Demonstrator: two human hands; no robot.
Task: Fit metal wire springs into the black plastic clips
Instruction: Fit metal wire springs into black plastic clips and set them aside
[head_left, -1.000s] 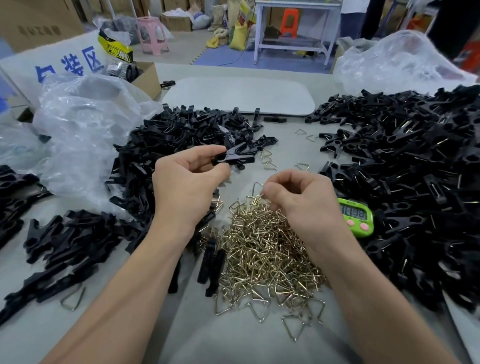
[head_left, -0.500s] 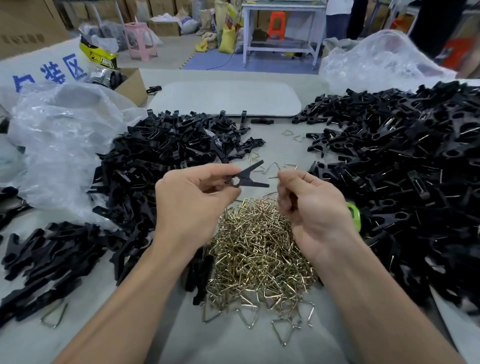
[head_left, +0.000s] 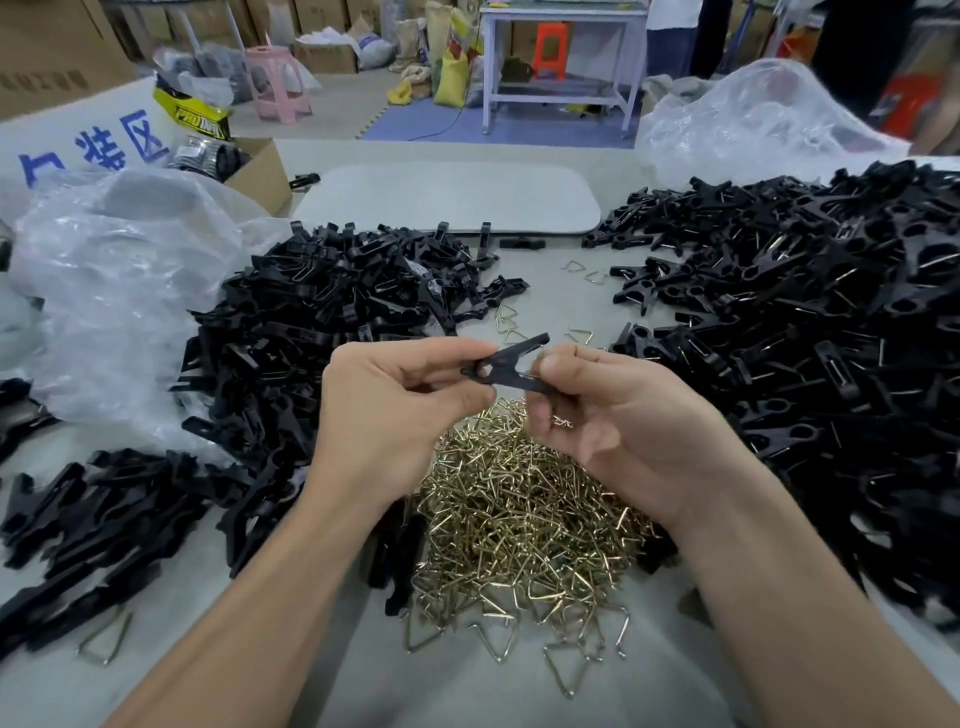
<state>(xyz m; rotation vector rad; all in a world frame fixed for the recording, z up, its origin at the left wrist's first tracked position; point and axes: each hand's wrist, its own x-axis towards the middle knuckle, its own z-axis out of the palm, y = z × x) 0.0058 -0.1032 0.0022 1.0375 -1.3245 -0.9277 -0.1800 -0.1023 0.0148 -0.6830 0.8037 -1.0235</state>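
Right hand (head_left: 618, 415), apart a moment ago, now meets open end of black plastic clip (head_left: 506, 366) pinched by left hand (head_left: 395, 410). Right hand curls round gold wire spring (head_left: 563, 422), mostly hidden. Insertion likely starting.

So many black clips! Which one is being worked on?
Find the heap of brass-coloured wire springs in the middle of the table. Just above it, the left hand and right hand pinch one black clip between them. It alone is held in the air; the other clips lie in piles.
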